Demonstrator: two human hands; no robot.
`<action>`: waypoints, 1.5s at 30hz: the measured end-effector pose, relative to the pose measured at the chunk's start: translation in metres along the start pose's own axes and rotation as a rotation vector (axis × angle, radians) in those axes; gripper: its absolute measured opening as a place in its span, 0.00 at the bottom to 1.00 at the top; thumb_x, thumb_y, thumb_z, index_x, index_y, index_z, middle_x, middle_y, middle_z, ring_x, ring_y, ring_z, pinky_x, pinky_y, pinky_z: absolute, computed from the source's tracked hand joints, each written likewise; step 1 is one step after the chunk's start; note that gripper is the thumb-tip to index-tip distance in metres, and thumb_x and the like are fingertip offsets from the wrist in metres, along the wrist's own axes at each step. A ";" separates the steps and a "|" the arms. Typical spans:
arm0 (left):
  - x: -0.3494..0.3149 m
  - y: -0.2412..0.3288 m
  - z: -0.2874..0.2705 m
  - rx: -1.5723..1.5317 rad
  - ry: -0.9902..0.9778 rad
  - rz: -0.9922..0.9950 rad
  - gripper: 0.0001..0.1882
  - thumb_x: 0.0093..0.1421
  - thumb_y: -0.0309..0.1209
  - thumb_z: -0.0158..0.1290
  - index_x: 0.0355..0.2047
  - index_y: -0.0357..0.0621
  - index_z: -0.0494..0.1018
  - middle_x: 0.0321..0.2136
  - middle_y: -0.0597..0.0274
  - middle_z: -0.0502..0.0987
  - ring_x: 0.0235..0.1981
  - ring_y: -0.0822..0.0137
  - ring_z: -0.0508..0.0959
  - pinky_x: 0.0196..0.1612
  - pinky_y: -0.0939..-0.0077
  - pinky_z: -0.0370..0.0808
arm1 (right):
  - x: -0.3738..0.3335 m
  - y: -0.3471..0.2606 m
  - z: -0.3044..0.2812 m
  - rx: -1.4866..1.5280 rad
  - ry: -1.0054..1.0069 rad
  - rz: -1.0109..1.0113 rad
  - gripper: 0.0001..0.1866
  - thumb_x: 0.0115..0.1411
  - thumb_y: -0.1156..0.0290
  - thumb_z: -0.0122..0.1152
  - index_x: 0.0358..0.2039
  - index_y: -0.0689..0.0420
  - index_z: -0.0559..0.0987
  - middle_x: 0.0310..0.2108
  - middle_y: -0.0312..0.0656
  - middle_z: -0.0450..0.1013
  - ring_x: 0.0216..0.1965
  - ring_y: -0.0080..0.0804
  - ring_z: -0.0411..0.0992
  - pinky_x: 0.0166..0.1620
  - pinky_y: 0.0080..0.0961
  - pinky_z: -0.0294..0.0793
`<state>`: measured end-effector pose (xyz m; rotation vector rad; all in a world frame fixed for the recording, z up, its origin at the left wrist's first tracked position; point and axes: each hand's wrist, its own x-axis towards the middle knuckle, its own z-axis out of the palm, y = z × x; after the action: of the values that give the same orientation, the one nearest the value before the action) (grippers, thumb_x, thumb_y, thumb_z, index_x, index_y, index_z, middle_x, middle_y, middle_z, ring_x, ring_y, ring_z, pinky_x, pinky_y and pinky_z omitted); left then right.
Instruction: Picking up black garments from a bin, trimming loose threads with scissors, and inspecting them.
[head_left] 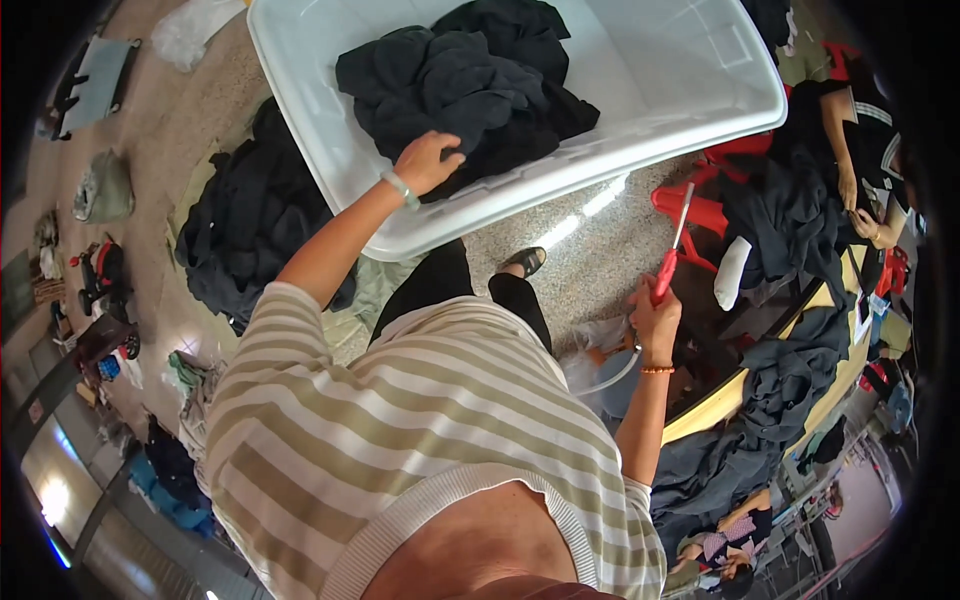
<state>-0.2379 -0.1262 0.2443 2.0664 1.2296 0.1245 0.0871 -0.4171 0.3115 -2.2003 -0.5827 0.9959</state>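
Inside a large white plastic bin (660, 60) lies a heap of dark cloth (450, 85), crumpled like garments. My left hand (428, 163) reaches over the bin's near side, its bent fingers closed on the near edge of this dark cloth; the fingertips are partly hidden. Out to the right, my right hand (656, 318) is wrapped round the red handle of an air blow gun (668, 270). Its long thin metal nozzle points up and away, clear of the bin. A pale hose (612, 378) runs from below that hand toward my body.
Another dark cloth pile (250, 215) lies on the floor left of the bin. At right, a wood-edged table (708, 405) carries more dark cloth. Red plastic stools (690, 208) stand beyond the blow gun. A co-worker's hands (868, 222) handle dark cloth at far right.
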 end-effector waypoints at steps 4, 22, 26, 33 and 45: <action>0.061 -0.036 0.028 0.106 0.241 0.030 0.23 0.52 0.40 0.59 0.47 0.45 0.73 0.45 0.51 0.73 0.47 0.52 0.73 0.49 0.62 0.70 | -0.006 -0.021 0.027 -0.222 -0.029 -0.074 0.11 0.61 0.67 0.56 0.38 0.62 0.79 0.17 0.33 0.72 0.13 0.16 0.64 0.18 0.18 0.63; -0.026 -0.012 -0.150 -1.413 -0.251 -0.091 0.18 0.63 0.26 0.49 0.53 0.34 0.66 0.46 0.61 0.73 0.47 0.71 0.73 0.53 0.74 0.68 | -0.022 -0.093 0.108 -0.291 -0.251 -0.195 0.12 0.57 0.74 0.53 0.40 0.64 0.78 0.24 0.45 0.76 0.24 0.28 0.75 0.29 0.25 0.71; -0.092 0.008 -0.194 -1.575 -0.112 0.014 0.25 0.61 0.25 0.46 0.59 0.30 0.59 0.53 0.52 0.70 0.54 0.62 0.71 0.59 0.66 0.66 | -0.014 -0.104 0.116 -0.247 -0.385 -0.212 0.11 0.59 0.73 0.51 0.39 0.63 0.77 0.22 0.42 0.74 0.24 0.24 0.73 0.30 0.23 0.70; -0.177 0.035 -0.123 -1.228 -0.299 -0.350 0.28 0.57 0.34 0.56 0.54 0.30 0.63 0.47 0.53 0.74 0.46 0.64 0.75 0.52 0.71 0.71 | -0.015 -0.089 0.096 -0.313 -0.412 -0.331 0.10 0.60 0.71 0.53 0.38 0.63 0.76 0.23 0.46 0.76 0.25 0.30 0.75 0.29 0.27 0.71; -0.207 0.074 -0.024 -0.236 -0.440 0.036 0.30 0.62 0.49 0.48 0.19 0.28 0.71 0.17 0.36 0.69 0.22 0.40 0.74 0.25 0.56 0.68 | -0.053 -0.053 0.076 -0.269 -0.465 -0.416 0.09 0.60 0.71 0.56 0.39 0.62 0.78 0.24 0.43 0.77 0.26 0.22 0.73 0.30 0.21 0.70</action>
<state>-0.3055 -0.3000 0.3626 1.7872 0.8630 -0.1554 -0.0120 -0.3850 0.3368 -1.9387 -1.3930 1.2543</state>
